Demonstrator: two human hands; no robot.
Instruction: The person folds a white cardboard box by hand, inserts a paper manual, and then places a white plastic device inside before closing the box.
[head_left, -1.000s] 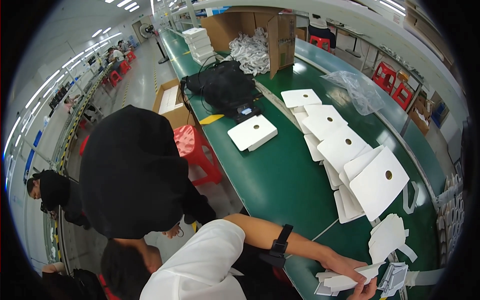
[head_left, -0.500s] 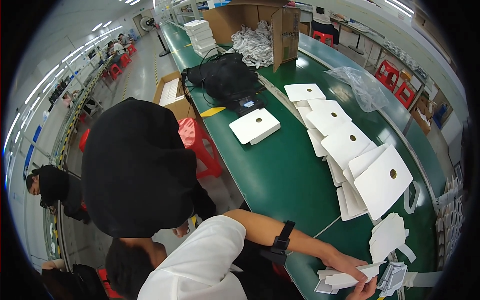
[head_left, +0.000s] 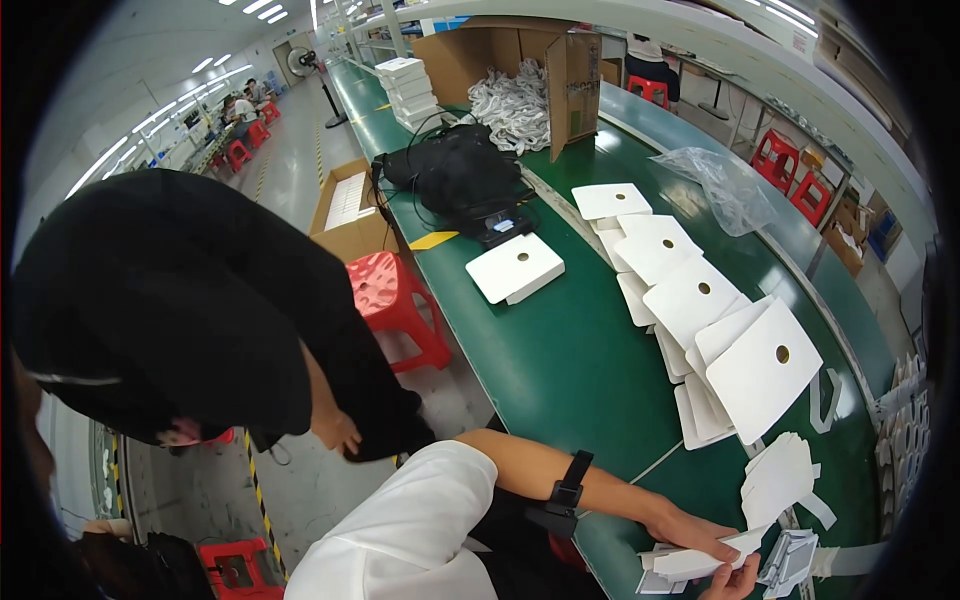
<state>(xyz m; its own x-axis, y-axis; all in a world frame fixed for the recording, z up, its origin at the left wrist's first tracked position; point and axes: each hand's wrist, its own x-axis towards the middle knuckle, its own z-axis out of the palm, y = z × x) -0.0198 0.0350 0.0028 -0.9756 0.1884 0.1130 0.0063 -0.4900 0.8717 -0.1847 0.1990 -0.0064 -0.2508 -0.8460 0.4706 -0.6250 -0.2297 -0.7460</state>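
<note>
Near the front right corner of the table, my left hand (head_left: 692,528) is closed over a white folded cardboard piece (head_left: 705,563), thumb laid along its top. My right hand (head_left: 735,580) grips the same piece from the front side, mostly cut off by the lower edge. Under and beside it are more white folded pieces (head_left: 665,583), partly hidden. Just right of my hands sits a small bundle of grey-white folded card parts (head_left: 789,562). A flat white card blank (head_left: 778,480) lies beyond them.
White flattened boxes with round holes (head_left: 704,289) overlap in a row on the green table (head_left: 590,390). One white box (head_left: 516,268) lies apart. Farther back are a black bag (head_left: 455,170), a carton of white cables (head_left: 512,108) and stacked boxes (head_left: 408,92). A person in black (head_left: 170,310) stands left.
The person in black has shifted left and closer, an arm now showing. My view has turned slightly. Both my hands stay on the white cardboard piece, barely moved.
</note>
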